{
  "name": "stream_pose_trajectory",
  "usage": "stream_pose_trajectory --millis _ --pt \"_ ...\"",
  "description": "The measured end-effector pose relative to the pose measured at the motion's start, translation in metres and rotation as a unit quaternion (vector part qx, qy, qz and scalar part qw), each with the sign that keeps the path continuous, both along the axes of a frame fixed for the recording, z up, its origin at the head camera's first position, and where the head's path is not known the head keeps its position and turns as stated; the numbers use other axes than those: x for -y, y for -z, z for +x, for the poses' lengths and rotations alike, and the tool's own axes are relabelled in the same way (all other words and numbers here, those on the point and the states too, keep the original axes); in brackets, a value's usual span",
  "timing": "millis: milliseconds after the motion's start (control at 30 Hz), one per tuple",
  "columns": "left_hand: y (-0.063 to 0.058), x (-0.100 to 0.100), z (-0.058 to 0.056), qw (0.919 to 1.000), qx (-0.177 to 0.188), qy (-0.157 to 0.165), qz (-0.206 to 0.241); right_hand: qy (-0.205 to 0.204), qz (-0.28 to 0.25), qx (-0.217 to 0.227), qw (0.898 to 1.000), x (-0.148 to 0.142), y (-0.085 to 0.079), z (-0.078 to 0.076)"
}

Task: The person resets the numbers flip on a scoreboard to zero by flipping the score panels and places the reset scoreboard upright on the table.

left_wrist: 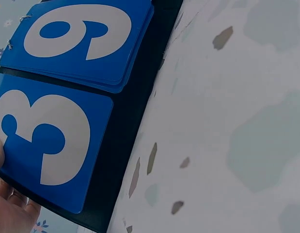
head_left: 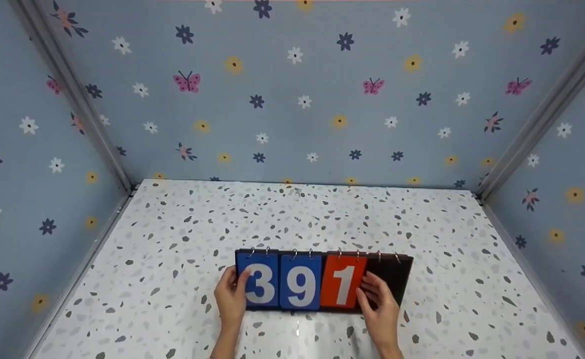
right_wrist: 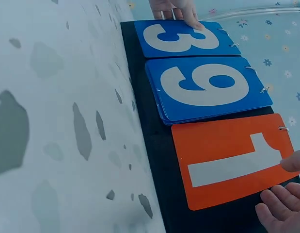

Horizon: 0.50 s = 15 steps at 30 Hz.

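A black flip scoreboard leans back on the tabletop, with ringed number cards along its front. From the left these are a blue card with a 3, a blue card with a 9 and a red card with a 1. My left hand grips the board's left end, thumb over the 3 card and fingers behind. My right hand is at the red card's right edge. Its thumb touches the card's face, while the loosely bent fingers lie beside that edge, over the black section.
Beneath everything is a white speckled tabletop. Blue walls with flowers and butterflies rise behind it and on both sides, joined by grey metal posts at the corners. Metal rings line the board's top edge.
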<state>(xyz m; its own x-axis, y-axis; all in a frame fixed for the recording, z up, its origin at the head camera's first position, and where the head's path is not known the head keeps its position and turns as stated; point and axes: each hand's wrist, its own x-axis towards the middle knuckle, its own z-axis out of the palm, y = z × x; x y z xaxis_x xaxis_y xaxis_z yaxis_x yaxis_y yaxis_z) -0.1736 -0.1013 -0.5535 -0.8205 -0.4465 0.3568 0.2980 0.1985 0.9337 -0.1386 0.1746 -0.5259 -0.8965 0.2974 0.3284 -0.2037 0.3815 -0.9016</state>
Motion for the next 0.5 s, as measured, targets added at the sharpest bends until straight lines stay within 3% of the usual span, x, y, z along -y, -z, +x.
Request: stream_pose_trajectory --millis 200,500 --pt "0.000 -0.001 0.001 0.9999 0.011 0.003 0.001 -0.003 -0.056 0.019 0.998 0.005 -0.010 0.003" --pt "-0.001 -0.001 0.001 0.9999 0.011 -0.001 -0.003 0.000 -0.074 0.054 0.996 0.007 -0.026 0.004"
